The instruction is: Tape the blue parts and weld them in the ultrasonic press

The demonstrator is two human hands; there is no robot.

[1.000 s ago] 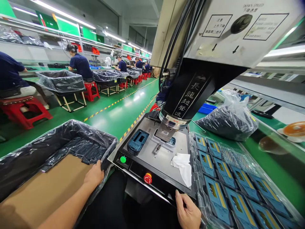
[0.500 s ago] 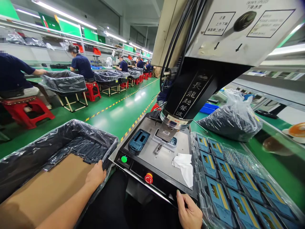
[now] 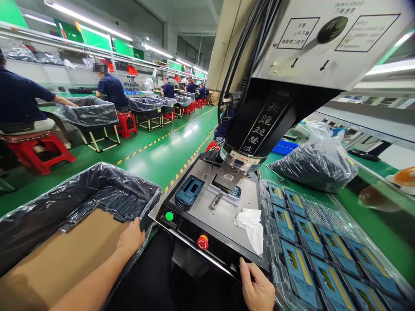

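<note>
I see a flat grey metal plate [image 3: 223, 222], smooth and dull, and a shiny, crinkly clear plastic bag [image 3: 316, 160].

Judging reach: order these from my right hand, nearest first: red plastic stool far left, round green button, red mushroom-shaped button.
From your right hand, head view:
1. Red mushroom-shaped button, front panel, leftward.
2. Round green button, same panel, farther left.
3. Red plastic stool, far left, across the floor.

Shiny green floor [image 3: 157, 151] out past my grip, striped tape lines [image 3: 132, 154] running toward 12 o'clock. Red stools [image 3: 42, 149] at 9 to 11, long workbench [image 3: 58, 96] behind, white tube lights [image 3: 87, 21] above. Grey shelf [image 3: 372, 126], 2 o'clock.
</note>
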